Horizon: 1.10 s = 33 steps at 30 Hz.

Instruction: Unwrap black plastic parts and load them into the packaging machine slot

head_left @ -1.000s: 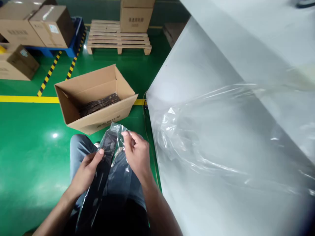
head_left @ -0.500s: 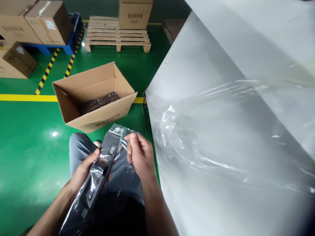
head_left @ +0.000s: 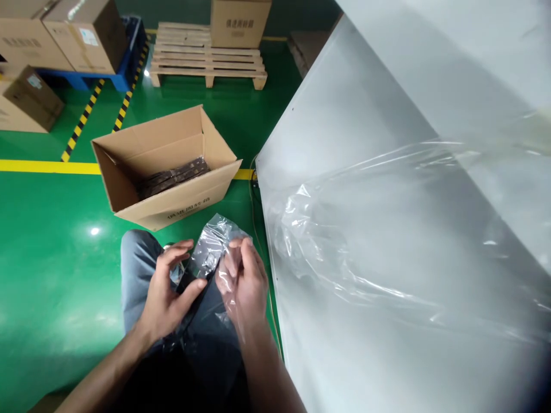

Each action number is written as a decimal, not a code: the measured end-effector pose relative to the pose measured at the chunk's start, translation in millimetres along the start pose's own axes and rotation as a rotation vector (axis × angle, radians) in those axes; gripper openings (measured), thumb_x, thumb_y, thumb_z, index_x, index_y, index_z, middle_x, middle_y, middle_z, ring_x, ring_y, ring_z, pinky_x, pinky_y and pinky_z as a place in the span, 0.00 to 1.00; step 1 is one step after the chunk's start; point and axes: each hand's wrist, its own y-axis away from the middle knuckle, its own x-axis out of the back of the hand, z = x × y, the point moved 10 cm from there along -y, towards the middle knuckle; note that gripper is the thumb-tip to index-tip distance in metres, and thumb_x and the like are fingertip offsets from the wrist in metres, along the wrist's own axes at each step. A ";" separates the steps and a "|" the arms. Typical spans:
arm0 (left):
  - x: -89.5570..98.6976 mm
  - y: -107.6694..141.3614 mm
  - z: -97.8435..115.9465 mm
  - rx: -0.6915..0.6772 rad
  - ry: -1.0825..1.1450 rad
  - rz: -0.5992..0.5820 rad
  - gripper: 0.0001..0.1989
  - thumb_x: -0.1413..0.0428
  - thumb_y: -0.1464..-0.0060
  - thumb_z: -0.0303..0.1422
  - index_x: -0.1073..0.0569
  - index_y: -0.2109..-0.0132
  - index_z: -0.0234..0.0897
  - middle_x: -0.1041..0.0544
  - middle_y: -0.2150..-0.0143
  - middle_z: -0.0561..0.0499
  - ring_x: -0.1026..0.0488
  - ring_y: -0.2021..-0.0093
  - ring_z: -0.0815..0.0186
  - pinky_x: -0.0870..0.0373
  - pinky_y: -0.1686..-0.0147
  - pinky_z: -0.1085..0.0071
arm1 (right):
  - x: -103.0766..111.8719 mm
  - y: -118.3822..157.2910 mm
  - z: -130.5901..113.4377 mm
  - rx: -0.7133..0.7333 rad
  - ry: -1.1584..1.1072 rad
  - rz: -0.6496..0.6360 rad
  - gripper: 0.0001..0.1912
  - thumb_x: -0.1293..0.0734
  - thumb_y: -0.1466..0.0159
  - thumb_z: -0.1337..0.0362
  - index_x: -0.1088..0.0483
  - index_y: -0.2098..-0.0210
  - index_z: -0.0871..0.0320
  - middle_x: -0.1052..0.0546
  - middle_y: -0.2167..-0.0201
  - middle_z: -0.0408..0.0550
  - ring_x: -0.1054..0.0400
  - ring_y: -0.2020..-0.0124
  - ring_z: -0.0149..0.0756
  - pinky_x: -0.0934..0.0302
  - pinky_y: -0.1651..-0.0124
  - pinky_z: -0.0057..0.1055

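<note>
A clear plastic bag [head_left: 212, 240] lies over my lap, with a dark flat part [head_left: 186, 281] in its lower portion. Most of that dark part is hidden beneath my left hand and against dark clothing. My left hand [head_left: 166, 301] is over the part, thumb and fingers spread apart around its upper end. To its right, my right hand [head_left: 245, 281] is closed, pinching the bag's film near its right edge. Some of the transparent film lies across these fingers.
An open cardboard box [head_left: 178, 203] holding dark wrapped pieces [head_left: 174, 176] stands on the green floor ahead. A large pale panel [head_left: 365, 246] draped with clear film [head_left: 310, 229] fills the right side. Farther back are a wooden pallet [head_left: 209, 60] and cartons [head_left: 88, 43] on a blue pallet.
The dark part has dropped lower and turned mostly out of sight. My left hand has moved right and spread its fingers from the part. My right hand keeps hold of the film.
</note>
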 end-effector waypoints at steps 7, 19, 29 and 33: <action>-8.9 -2.8 30.5 -0.284 -0.374 -0.066 0.07 0.39 0.35 0.32 0.22 0.50 0.43 0.19 0.41 0.43 0.20 0.43 0.56 0.23 0.42 0.62 | 3.2 1.6 0.1 0.038 -0.029 0.043 0.25 0.26 0.37 0.39 0.33 0.68 0.53 0.43 0.84 0.30 0.55 0.87 0.22 0.55 0.86 0.20; 8.6 3.9 -7.2 0.226 -0.105 0.142 0.11 0.47 0.29 0.44 0.28 0.54 0.43 0.17 0.46 0.45 0.19 0.51 0.59 0.26 0.51 0.63 | 3.5 3.6 12.1 0.010 0.011 0.081 0.25 0.25 0.40 0.39 0.33 0.69 0.53 0.42 0.85 0.29 0.55 0.88 0.23 0.54 0.87 0.21; 10.1 10.2 -31.9 0.394 0.011 0.235 0.20 0.46 0.33 0.54 0.32 0.54 0.42 0.22 0.58 0.50 0.23 0.62 0.62 0.25 0.59 0.65 | 7.7 0.6 22.0 -0.030 -0.010 0.044 0.26 0.24 0.42 0.37 0.31 0.69 0.53 0.44 0.86 0.28 0.57 0.89 0.22 0.54 0.90 0.21; 7.7 9.8 -33.3 0.446 0.105 0.239 0.21 0.45 0.35 0.56 0.33 0.56 0.42 0.21 0.58 0.50 0.20 0.58 0.60 0.24 0.57 0.64 | 9.4 2.4 24.1 -0.050 -0.019 0.047 0.26 0.25 0.41 0.37 0.32 0.70 0.53 0.43 0.86 0.28 0.58 0.90 0.21 0.54 0.91 0.21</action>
